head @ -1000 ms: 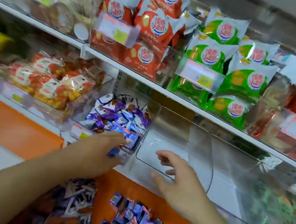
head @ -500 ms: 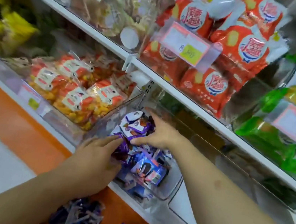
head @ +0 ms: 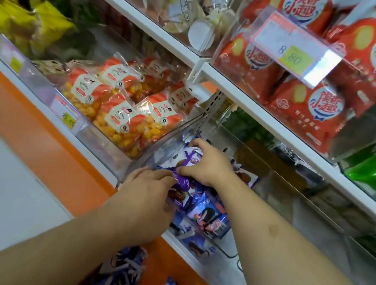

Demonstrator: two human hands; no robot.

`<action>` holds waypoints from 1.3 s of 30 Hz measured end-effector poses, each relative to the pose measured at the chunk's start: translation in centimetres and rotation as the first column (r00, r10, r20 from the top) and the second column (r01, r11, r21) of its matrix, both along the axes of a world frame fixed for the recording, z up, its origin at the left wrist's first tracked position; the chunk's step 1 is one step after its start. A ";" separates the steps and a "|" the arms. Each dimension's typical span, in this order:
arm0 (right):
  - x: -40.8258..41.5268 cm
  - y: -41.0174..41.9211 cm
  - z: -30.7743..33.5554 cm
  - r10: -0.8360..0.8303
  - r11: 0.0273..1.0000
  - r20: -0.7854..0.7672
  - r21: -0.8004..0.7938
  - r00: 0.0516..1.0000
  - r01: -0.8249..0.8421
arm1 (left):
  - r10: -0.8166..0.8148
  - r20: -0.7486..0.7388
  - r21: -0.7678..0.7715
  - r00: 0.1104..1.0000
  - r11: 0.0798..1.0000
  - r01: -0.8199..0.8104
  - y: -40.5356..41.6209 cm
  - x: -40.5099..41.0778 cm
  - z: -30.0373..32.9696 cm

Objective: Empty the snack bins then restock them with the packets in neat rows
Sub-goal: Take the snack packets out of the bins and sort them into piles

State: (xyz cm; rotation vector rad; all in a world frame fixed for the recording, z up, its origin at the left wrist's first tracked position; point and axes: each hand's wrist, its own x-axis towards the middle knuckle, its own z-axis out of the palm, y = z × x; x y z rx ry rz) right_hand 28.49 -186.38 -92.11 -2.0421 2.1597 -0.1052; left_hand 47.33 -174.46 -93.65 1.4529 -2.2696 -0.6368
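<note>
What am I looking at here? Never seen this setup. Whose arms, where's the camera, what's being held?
No machine here: a person works with bare hands, and the one picture comes from a wide-angle camera worn on their head, looking forward and down. They face a shop shelf of clear plastic bins. Both hands reach into the clear bin of small purple and blue snack packets. The right hand curls over a white and purple packet at the back; the left hand pinches a purple packet nearer the front. The bin to the left holds orange snack bags, the shelf above red bags. More purple packets lie below.
</note>
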 end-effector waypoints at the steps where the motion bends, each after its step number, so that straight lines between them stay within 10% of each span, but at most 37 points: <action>1: -0.2 0.3 0.2 0.005 1.000 0.008 -0.022 1.000 -0.005 | -0.006 0.000 0.001 1.000 1.000 0.006 0.0 0.1 0.0; 9: -2.2 2.5 1.5 -0.092 0.971 0.206 -0.199 0.974 0.134 | -0.034 -0.035 0.024 0.999 0.999 0.034 -0.3 0.7 0.5; 18: -2.7 12.8 8.1 0.046 0.959 0.708 -0.228 0.705 0.167 | -0.019 -0.053 0.085 0.998 0.996 0.024 0.1 0.6 1.7; 33: -17.4 41.4 -0.9 -0.298 0.955 0.573 0.178 0.764 0.239 | -0.320 -0.043 -0.003 0.946 0.947 0.320 9.2 -7.7 5.7; 39: -27.2 49.3 -5.0 -0.545 0.785 0.128 0.425 0.829 0.451 | -0.405 -0.013 0.016 0.914 0.914 0.405 11.4 -11.5 5.6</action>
